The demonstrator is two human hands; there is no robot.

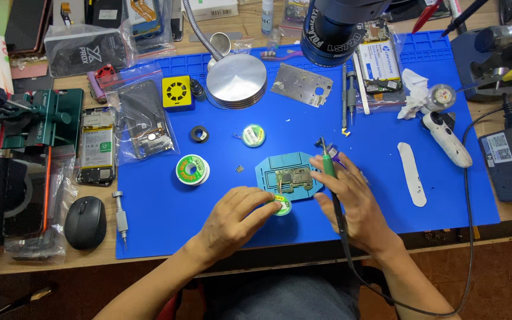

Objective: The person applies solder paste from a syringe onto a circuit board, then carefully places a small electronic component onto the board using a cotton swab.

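Note:
A small circuit board (293, 178) sits clamped in a teal holder (266, 173) on the blue work mat (303, 118). My left hand (234, 218) rests on the mat just left of the holder, its fingertips pinching a small green-and-white spool (283, 207) at the holder's front edge. My right hand (354, 201) grips a green-handled soldering iron (328, 163), its tip pointing up and away just above the holder's right side. The iron's black cable (342, 228) runs back under my wrist.
A solder wire reel (192, 169), a second small spool (253, 135) and a black ring (199, 134) lie left of the holder. A round lamp base (236, 80), metal plate (301, 85), tweezers, white plastic tools, bagged phone parts, a mouse (85, 222) and a screwdriver (120, 218) surround the mat.

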